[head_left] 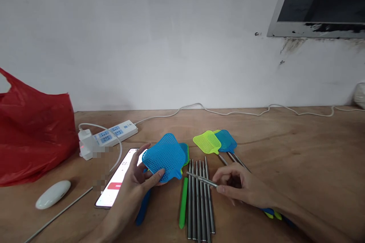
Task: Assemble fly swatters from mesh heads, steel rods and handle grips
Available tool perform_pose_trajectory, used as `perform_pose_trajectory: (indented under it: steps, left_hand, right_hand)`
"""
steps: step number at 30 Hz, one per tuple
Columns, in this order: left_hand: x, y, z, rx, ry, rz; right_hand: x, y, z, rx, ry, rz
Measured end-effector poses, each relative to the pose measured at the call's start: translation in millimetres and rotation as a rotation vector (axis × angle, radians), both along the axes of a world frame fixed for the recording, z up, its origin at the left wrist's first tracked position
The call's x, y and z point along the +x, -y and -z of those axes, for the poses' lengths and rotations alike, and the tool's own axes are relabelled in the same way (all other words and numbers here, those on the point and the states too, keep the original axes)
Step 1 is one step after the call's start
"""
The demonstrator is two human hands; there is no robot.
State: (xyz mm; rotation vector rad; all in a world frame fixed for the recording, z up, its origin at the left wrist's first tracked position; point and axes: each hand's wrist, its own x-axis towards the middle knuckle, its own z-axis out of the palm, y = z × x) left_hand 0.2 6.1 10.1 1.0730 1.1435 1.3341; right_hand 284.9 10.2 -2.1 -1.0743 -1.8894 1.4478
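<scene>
My left hand [138, 180] is closed on a blue fly swatter head [167, 157], thumb on its perforated face. Its short neck points right. My right hand [241, 184] pinches a thin metal rod [202, 179], whose tip points left toward that neck, with a small gap between them. Beneath the rod, several metal rods [198, 205] lie side by side on the table. A green handle [183, 203] lies just left of them, and a blue handle [143, 209] lies partly under my left hand. A green swatter head [186, 152] shows behind the blue one.
Yellow-green [207, 142] and blue swatters [226, 141] on rods lie behind my right hand; handle ends [269, 213] show beneath that forearm. Leftward are a lit phone [118, 184], a power strip [116, 133] with charger and cable, a white oval object [53, 194] and a red bag [37, 133].
</scene>
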Motion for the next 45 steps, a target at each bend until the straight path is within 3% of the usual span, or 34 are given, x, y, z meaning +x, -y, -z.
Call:
perform_pose_trajectory:
  steps: [4, 12, 25, 41, 45]
  left_hand:
    - [2, 1, -0.7, -0.021, 0.025, -0.015]
    - [3, 2, -0.3, -0.054, 0.020, -0.037]
    - [-3, -3, 3.4, -0.018, -0.038, -0.046]
    - [1, 6, 13.6, 0.019, -0.079, 0.017]
    - [0, 4, 13.2, 0.012, -0.107, 0.088]
  right_hand:
    - [-1, 3, 5.5, -0.066, -0.024, -0.050]
    - [-5, 3, 2.7, -0.011, 0.032, -0.011]
    - [-18, 10, 16.7, -0.006, -0.084, 0.197]
    - [-24, 16, 14.2, -0.031, -0.124, 0.232]
    - [-23, 13, 12.8, -0.026, -0.092, 0.218]
